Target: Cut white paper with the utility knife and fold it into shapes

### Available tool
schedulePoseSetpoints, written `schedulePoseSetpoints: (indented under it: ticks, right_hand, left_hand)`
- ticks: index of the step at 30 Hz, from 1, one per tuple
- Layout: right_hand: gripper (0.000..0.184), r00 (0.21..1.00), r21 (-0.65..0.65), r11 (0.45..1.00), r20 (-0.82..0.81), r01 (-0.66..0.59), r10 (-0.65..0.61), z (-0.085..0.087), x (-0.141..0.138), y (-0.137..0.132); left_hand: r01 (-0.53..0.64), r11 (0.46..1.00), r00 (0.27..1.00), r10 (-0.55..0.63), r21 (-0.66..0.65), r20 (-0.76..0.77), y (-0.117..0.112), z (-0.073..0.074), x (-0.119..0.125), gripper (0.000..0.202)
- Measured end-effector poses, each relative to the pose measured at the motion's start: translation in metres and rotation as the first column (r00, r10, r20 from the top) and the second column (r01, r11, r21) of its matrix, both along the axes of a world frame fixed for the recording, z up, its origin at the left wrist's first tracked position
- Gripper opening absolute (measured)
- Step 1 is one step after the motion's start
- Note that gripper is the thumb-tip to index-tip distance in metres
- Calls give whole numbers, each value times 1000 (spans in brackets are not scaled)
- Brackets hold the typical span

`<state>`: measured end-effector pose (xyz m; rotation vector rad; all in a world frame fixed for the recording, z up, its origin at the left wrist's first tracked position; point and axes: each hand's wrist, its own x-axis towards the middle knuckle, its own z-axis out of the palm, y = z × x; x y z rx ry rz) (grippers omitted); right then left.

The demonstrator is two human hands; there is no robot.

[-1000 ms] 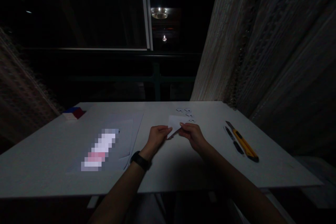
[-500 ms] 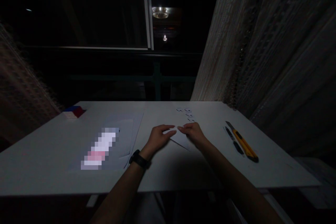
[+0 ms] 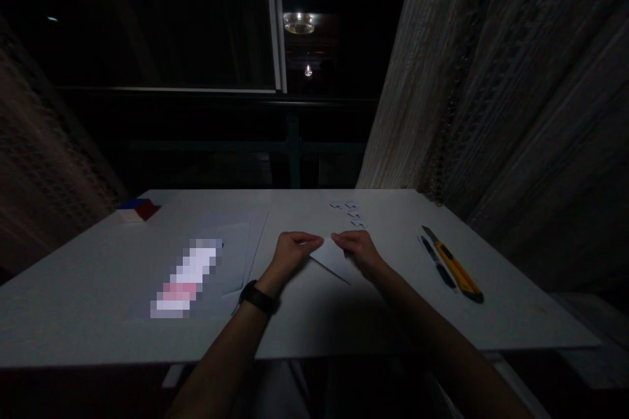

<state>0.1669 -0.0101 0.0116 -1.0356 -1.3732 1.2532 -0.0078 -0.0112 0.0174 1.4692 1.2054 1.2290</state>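
A small piece of white paper (image 3: 333, 258) is held up between my two hands, just above the table. My left hand (image 3: 295, 254), with a dark watch on its wrist, pinches the paper's upper left edge between thumb and fingers. On the other side, my right hand (image 3: 361, 251) pinches the upper right part the same way. The paper's lower edge slants down to the right. Beyond my hands lie several small white paper pieces (image 3: 354, 216) with dark marks, too small to read.
On the right of the white table (image 3: 314, 334) lie a yellow utility knife (image 3: 458, 270) and a dark pen (image 3: 437, 262). To the left are paper sheets (image 3: 236, 255) and a blurred bright rectangle (image 3: 189, 275). A red, white and blue cube (image 3: 137, 210) stands far left. Curtains (image 3: 407, 78) hang behind.
My left fingers have shifted slightly along the paper's edge, uncovering more of it between the hands. Both hands still pinch the paper; the other things have stayed in place.
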Motion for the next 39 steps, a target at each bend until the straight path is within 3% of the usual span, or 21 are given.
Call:
schedulePoseSetpoints:
  ticks: [4,9,13,33,39]
  right_hand:
    - [36,994,-66,995,68,-76,80,-5,-2,1]
    - [37,996,-96,995,92,-6,14,-6,-2,2]
    - [38,997,-103,994,62,-36,42,-6,-2,1]
    - [35,984,12,996,158,-84,81,0,5,0]
    - [35,990,47,994,105,-103,97,0,1,0]
  left_hand:
    - [-62,997,995,65,-34,77,4,-3,-2,28]
    - [-13,998,998,17,-64,59,4,-3,-3,36]
    - [11,1000,1000,-11,-15,13,2,-1,-4,42]
    - [19,993,991,-4,-114,135,-1,5,-7,35]
    - [24,997,998,-20,-76,58,0,2,-6,34]
